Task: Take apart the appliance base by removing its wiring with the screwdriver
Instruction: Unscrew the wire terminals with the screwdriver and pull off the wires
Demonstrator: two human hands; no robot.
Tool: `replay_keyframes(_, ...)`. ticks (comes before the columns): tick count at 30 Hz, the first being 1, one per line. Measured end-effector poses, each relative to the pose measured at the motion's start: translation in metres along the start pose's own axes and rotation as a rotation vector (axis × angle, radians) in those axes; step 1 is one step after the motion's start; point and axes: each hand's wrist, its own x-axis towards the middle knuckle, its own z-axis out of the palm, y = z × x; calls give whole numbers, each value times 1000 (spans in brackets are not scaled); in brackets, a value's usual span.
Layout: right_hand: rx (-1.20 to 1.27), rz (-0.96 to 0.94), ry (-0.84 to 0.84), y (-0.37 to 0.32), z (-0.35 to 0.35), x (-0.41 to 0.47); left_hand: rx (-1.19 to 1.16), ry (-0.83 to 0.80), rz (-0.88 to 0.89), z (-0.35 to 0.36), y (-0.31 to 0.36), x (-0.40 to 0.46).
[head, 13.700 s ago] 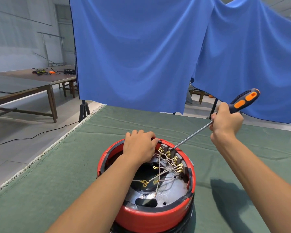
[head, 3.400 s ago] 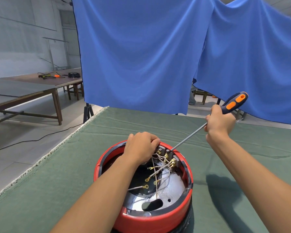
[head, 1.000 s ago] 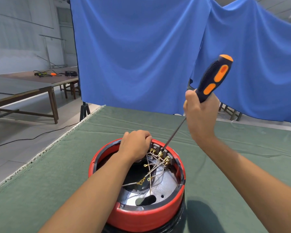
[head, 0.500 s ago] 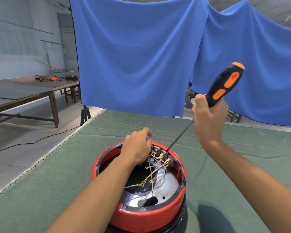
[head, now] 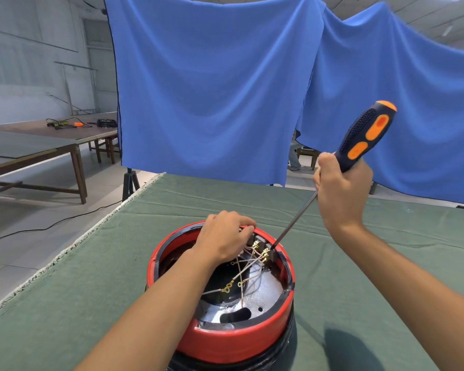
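A round red appliance base stands upside down on the green table cloth, its metal inside exposed. Thin white wires with brass ring terminals run from a terminal block at the far rim. My left hand rests curled over the far rim beside that block, its fingertips hidden. My right hand grips the black and orange handle of a long screwdriver. The shaft slants down to the left and its tip sits at the right end of the terminal block.
Blue cloth hangs behind the table as a backdrop. A wooden table with cables and tools stands at the left, and a black cable lies on the floor. A tripod leg stands at the table's far left corner.
My right hand and the screwdriver have shifted right and the tip has moved along the terminal block toward its right end. My left hand has curled down onto the rim.
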Motion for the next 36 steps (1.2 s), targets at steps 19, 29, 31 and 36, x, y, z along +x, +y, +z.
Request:
replay_keyframes(19, -121, 29, -34, 9, 19, 11, 2, 0, -12, 2, -2, 2)
replay_keyframes(29, -115, 211, 46, 27, 16, 18, -49, -13, -6, 1, -8, 6)
replay_keyframes(31, -80, 180, 50, 21, 14, 22, -80, -17, -33, 0, -9, 7)
replay_keyframes(36, -61, 187, 81, 18, 12, 15, -156, 23, -106, -2, -7, 2)
